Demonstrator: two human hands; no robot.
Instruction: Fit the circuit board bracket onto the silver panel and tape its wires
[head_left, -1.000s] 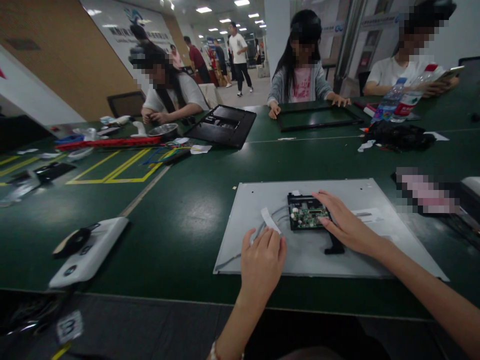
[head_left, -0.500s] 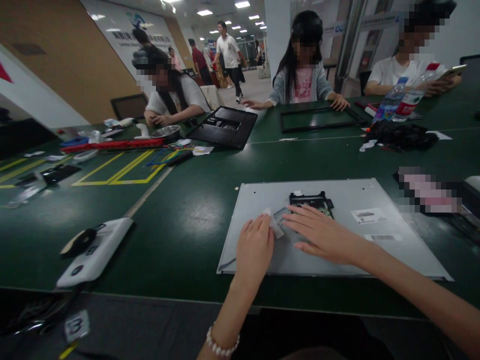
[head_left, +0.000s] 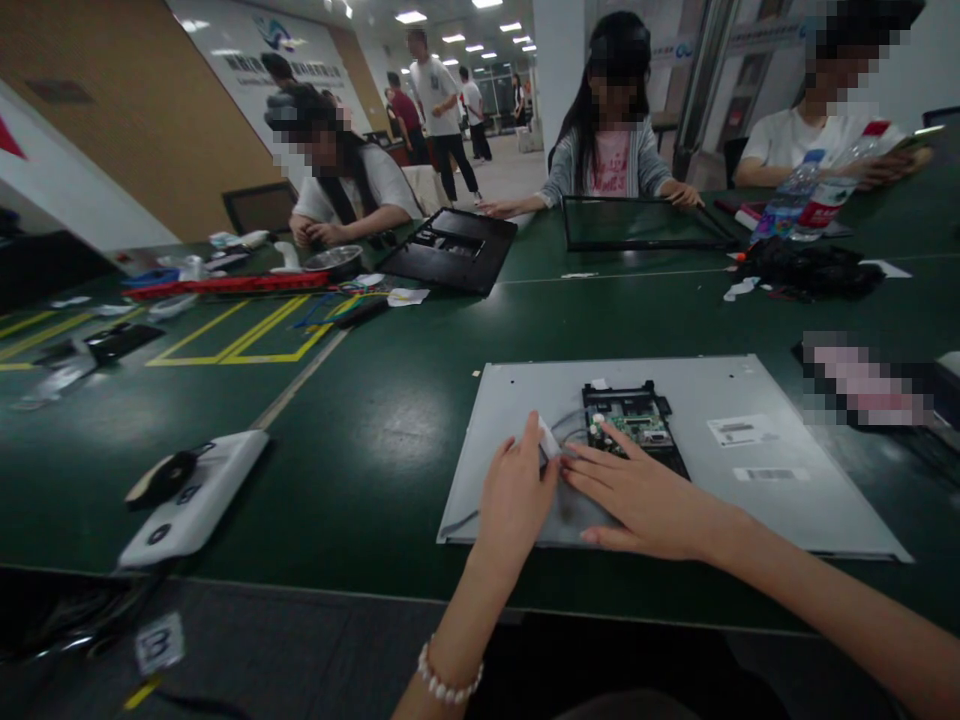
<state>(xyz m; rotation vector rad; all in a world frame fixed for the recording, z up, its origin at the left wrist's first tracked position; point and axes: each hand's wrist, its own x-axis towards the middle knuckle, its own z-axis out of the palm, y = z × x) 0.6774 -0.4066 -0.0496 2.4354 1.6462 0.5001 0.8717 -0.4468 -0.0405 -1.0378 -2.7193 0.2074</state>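
Observation:
A grey metal panel [head_left: 600, 385] lies flat on the green table. On it sits a black frame with a green circuit board [head_left: 634, 425], and grey wires [head_left: 574, 420] run out from its left side. My left hand [head_left: 517, 490], with a bead bracelet at the wrist, is curled on the panel left of the board, its fingers on a small white piece [head_left: 549, 440]. My right hand [head_left: 645, 495] lies spread, palm down, over the wires and the board's lower left edge, fingertips close to my left hand. Two white labels are on the panel's right part.
A white device [head_left: 199, 500] lies at the left near the table edge. Across the table [head_left: 375, 400] are a black casing [head_left: 454, 250], a black frame [head_left: 645, 243], bottles [head_left: 821, 205] and a black bundle [head_left: 814, 270]. A pink-and-black item [head_left: 862, 380] lies right. People sit opposite.
My right hand has shifted down and left, uncovering more of the circuit board. My left index finger has extended upward. Across the table, a person has tilted up the black frame.

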